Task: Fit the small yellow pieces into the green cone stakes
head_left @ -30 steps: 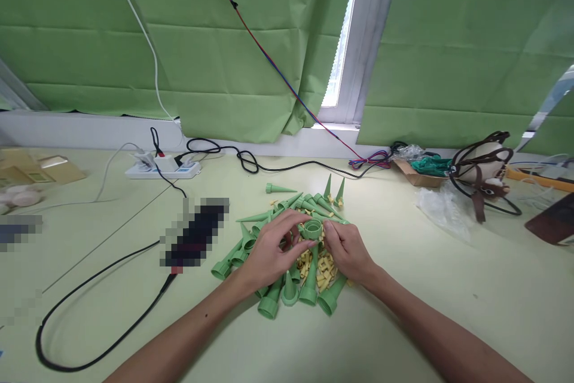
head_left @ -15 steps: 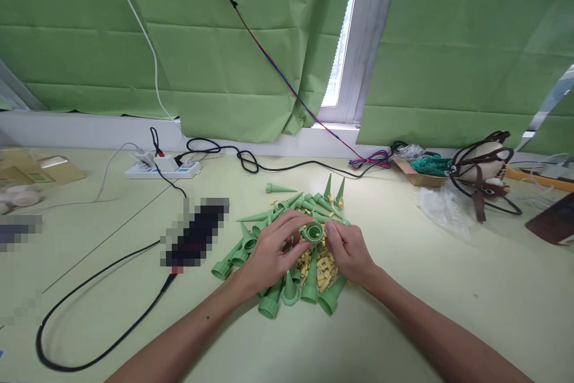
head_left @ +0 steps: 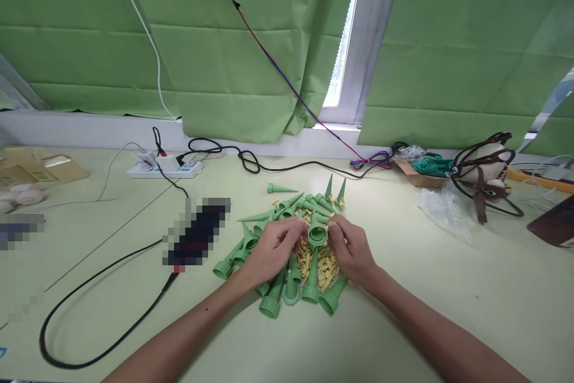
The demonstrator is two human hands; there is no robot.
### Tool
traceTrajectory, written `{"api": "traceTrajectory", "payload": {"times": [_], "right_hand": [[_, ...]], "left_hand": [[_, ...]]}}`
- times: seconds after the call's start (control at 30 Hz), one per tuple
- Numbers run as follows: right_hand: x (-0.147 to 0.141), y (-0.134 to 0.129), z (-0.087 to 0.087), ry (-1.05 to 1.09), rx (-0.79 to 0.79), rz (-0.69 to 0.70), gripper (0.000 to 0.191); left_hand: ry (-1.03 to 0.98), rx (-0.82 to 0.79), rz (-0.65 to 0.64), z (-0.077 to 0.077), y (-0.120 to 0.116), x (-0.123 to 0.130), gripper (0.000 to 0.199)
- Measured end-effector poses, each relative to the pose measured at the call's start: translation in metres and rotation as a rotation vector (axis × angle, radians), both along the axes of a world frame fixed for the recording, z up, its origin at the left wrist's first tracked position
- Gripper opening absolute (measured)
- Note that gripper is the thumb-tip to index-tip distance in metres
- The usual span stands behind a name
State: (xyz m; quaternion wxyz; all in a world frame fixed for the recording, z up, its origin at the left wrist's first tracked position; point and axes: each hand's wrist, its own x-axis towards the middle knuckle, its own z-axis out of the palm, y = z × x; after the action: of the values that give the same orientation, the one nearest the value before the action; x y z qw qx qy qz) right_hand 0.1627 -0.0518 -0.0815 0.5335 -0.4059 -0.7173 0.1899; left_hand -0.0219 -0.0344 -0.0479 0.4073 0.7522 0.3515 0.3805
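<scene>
Between my hands is a hollow green plastic spike (head_left: 318, 235), its round open end facing me. My left hand (head_left: 274, 251) is closed, thumb and fingers pressed together at the spike's left side. Closed at its right side is my right hand (head_left: 353, 250), the thumb against the curled index finger. My fingers partly hide their grip, and I cannot make out any small part in them. Below and around lie a heap of similar green spikes (head_left: 271, 302) and many small yellow plastic fittings (head_left: 328, 269). Two spikes with yellow fittings (head_left: 341, 193) stand upright behind the heap.
A single green spike (head_left: 281, 188) lies behind the heap. To the left are a blurred-out dark device (head_left: 197, 236) with a black cable and a white power strip (head_left: 165, 169). Clear plastic bag (head_left: 442, 210), cardboard box (head_left: 419, 174) and plush bag (head_left: 487, 162) sit at the right.
My left fingers, earlier spread around the spike's rim, have drawn together at its left side. The spike's open end has tipped slightly. My right hand stays almost in place.
</scene>
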Motion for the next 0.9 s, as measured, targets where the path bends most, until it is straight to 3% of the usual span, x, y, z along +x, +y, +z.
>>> {"api": "traceTrajectory", "payload": {"times": [0.1, 0.23, 0.5, 0.9], "right_hand": [[-0.0003, 0.0002, 0.0030, -0.056, 0.041, 0.016, 0.033], [-0.0006, 0.0013, 0.0019, -0.069, 0.025, 0.051, 0.031], [0.0013, 0.0040, -0.0054, -0.053, -0.062, 0.102, 0.031], [0.0020, 0.0038, -0.0043, -0.095, -0.061, 0.075, 0.030]], "left_hand": [[-0.022, -0.124, -0.005, -0.0044, 0.0008, 0.0002, 0.048], [-0.025, -0.165, -0.048, -0.0060, 0.0016, 0.0000, 0.050], [0.013, -0.144, -0.099, -0.0015, 0.0009, -0.0004, 0.045], [0.071, -0.025, -0.074, 0.0012, 0.0012, -0.0017, 0.033]]}}
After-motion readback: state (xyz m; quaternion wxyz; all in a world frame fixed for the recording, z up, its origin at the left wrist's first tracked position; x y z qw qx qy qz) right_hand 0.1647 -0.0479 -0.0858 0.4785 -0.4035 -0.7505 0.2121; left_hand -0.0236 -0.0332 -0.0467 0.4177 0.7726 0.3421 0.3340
